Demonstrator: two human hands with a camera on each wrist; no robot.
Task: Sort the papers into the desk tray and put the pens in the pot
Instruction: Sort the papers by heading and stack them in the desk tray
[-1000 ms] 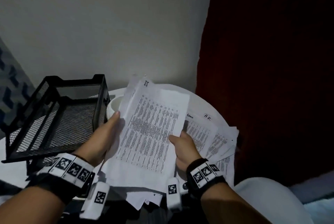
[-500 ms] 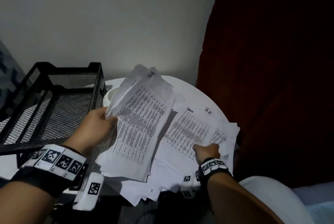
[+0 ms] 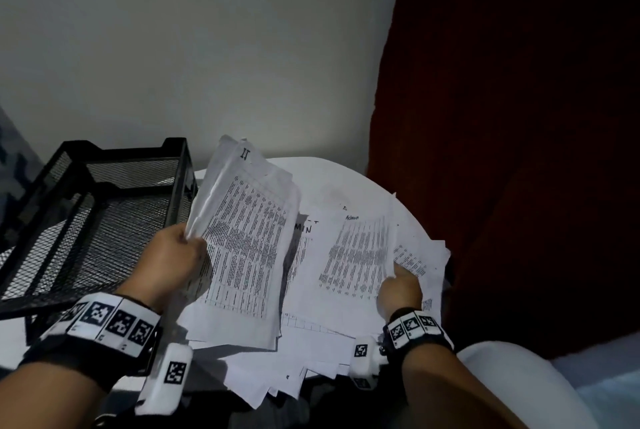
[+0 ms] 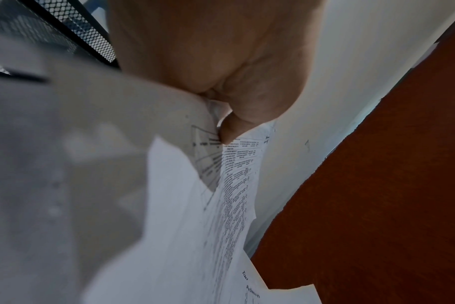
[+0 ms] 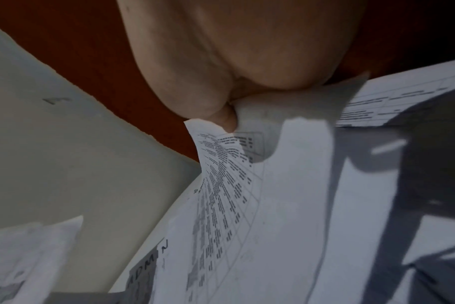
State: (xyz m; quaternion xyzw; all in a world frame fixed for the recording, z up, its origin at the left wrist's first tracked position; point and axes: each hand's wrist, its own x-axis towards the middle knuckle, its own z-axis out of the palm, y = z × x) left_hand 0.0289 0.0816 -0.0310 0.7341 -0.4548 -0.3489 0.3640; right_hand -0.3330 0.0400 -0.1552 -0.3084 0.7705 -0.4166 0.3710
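Note:
My left hand (image 3: 180,252) (image 4: 221,131) grips a small stack of printed sheets (image 3: 246,238) (image 4: 234,185) by its left edge, lifted and tilted beside the black mesh desk tray (image 3: 104,221) (image 4: 91,39). My right hand (image 3: 398,285) (image 5: 226,117) pinches the right edge of one printed sheet headed "Admin" (image 3: 360,255) (image 5: 226,185) and lifts it off the loose paper pile (image 3: 311,342) on the round white table (image 3: 332,183). No pens and no pot show in any view.
A dark red curtain (image 3: 502,117) hangs close along the table's right side. A pale wall (image 3: 207,48) stands behind. A white rounded chair back (image 3: 512,383) sits at the lower right. Papers overhang the table's near edge.
My right hand let go of the stack, moved right and pinched the "Admin" sheet, which now lifts at its right edge. My left hand keeps the stack, swung toward the tray.

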